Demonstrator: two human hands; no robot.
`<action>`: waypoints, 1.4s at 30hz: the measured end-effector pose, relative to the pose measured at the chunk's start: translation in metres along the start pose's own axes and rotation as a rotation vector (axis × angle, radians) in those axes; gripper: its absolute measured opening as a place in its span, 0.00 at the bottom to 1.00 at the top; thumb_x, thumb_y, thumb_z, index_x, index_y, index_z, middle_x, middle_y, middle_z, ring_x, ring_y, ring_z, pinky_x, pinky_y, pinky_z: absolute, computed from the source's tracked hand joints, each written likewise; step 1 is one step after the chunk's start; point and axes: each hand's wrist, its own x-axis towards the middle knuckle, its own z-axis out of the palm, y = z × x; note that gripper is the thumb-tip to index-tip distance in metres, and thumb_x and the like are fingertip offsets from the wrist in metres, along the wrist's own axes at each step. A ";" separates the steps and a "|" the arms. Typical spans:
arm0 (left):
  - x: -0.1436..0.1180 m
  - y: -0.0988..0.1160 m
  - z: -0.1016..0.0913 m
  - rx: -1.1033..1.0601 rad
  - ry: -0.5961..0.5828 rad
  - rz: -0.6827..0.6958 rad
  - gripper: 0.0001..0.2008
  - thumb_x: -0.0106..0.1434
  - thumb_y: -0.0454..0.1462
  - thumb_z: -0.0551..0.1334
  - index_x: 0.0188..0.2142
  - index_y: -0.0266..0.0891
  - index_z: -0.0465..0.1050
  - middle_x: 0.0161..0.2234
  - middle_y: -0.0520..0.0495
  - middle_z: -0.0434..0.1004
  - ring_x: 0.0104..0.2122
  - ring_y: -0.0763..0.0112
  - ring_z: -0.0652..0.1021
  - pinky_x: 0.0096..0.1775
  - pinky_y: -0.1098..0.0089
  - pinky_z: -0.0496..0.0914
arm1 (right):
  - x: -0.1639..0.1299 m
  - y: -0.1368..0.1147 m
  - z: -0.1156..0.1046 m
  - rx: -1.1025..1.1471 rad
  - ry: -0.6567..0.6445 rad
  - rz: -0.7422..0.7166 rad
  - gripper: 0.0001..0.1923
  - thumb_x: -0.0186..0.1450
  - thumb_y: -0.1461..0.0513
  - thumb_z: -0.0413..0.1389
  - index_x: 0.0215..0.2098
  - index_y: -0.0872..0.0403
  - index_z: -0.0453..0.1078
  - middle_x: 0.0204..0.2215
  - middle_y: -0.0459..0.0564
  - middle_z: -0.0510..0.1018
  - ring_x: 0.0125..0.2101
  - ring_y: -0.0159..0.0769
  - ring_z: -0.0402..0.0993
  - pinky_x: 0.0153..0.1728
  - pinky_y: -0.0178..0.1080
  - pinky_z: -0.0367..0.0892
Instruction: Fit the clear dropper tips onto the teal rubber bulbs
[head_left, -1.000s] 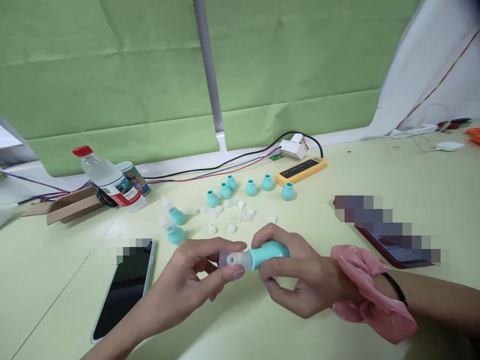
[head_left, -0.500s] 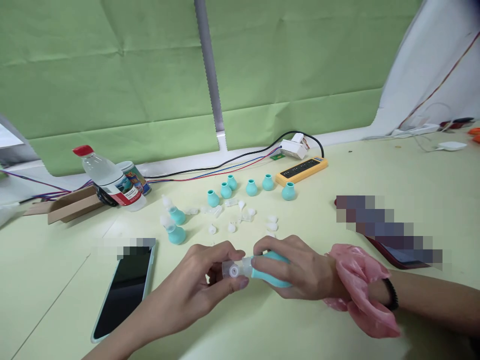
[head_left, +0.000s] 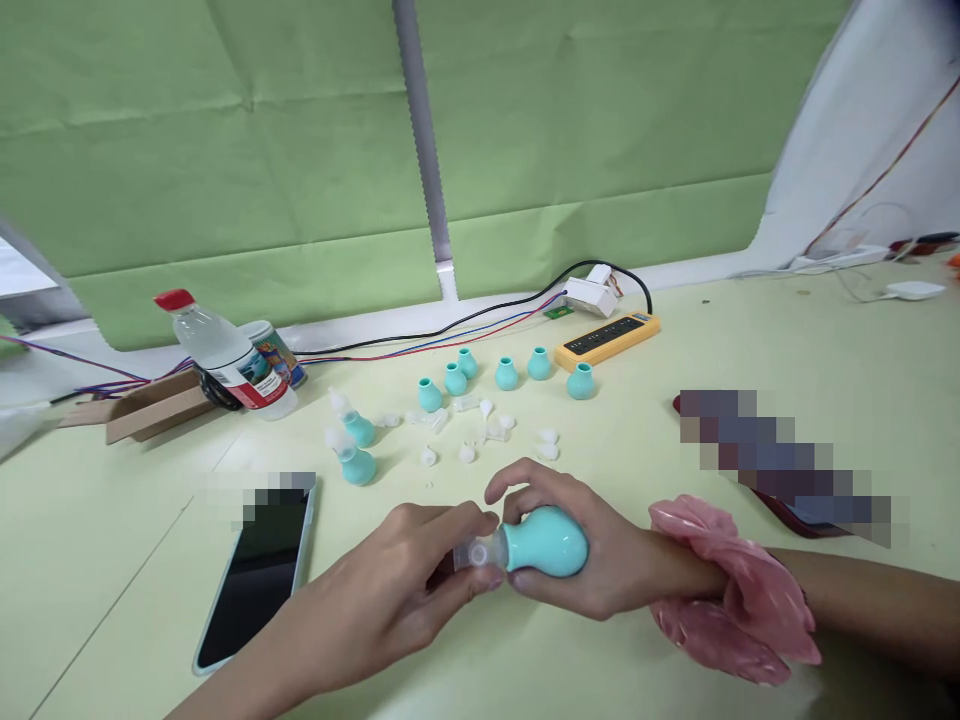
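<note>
My right hand (head_left: pixel 611 555) is wrapped round a teal squeeze bulb (head_left: pixel 547 540) lying sideways, its index finger raised off the neck. Between the thumb and fingers of my left hand (head_left: pixel 416 580) is a clear plastic connector (head_left: pixel 480 552), which meets the bulb's mouth. How far it sits inside the neck I cannot tell. Beyond my hands, small clear and white plastic parts (head_left: pixel 467 453) lie scattered. Two teal bulbs with clear tops, one a nasal aspirator-like piece (head_left: pixel 358 464), stand to the left. Several open-necked teal bulbs (head_left: pixel 506 374) stand farther back.
A phone (head_left: pixel 255 570) lies at the left, and a dark red-edged object (head_left: pixel 787 515), partly blurred out, at the right. A water bottle (head_left: pixel 232 355), a can (head_left: pixel 279 352) and a cardboard box (head_left: pixel 157 408) stand back left. Behind the bulbs are a yellow power strip (head_left: pixel 609 340) and cables.
My right hand has turned and shifted its grip, its index finger lifting from the bulb, so more of the bulb shows. My left hand still holds the connector, slightly farther right.
</note>
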 end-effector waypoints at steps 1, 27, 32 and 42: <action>0.000 0.000 0.000 0.019 0.003 0.014 0.08 0.61 0.39 0.49 0.37 0.40 0.64 0.22 0.53 0.64 0.22 0.77 0.64 0.24 0.76 0.59 | 0.000 -0.001 0.000 0.062 -0.037 0.043 0.23 0.50 0.67 0.54 0.43 0.51 0.53 0.26 0.43 0.65 0.26 0.27 0.63 0.26 0.30 0.60; 0.013 -0.062 0.001 0.291 -0.258 -0.138 0.13 0.52 0.34 0.56 0.39 0.42 0.68 0.34 0.48 0.70 0.36 0.65 0.70 0.32 0.72 0.63 | 0.025 0.039 -0.008 0.813 -0.101 0.316 0.10 0.51 0.66 0.55 0.32 0.58 0.61 0.26 0.49 0.71 0.22 0.29 0.66 0.27 0.36 0.60; 0.029 -0.074 0.016 0.329 -0.142 -0.064 0.11 0.58 0.35 0.51 0.39 0.40 0.67 0.32 0.47 0.68 0.31 0.69 0.71 0.30 0.71 0.64 | 0.028 0.043 -0.011 0.689 0.125 0.232 0.08 0.51 0.65 0.55 0.29 0.57 0.61 0.20 0.45 0.69 0.20 0.28 0.64 0.24 0.35 0.58; 0.043 -0.107 0.034 0.443 0.112 -0.312 0.16 0.60 0.34 0.46 0.44 0.38 0.66 0.34 0.41 0.68 0.32 0.64 0.72 0.29 0.69 0.64 | 0.029 0.048 -0.010 0.635 0.172 0.303 0.11 0.51 0.62 0.56 0.28 0.56 0.58 0.18 0.43 0.68 0.17 0.27 0.63 0.21 0.33 0.58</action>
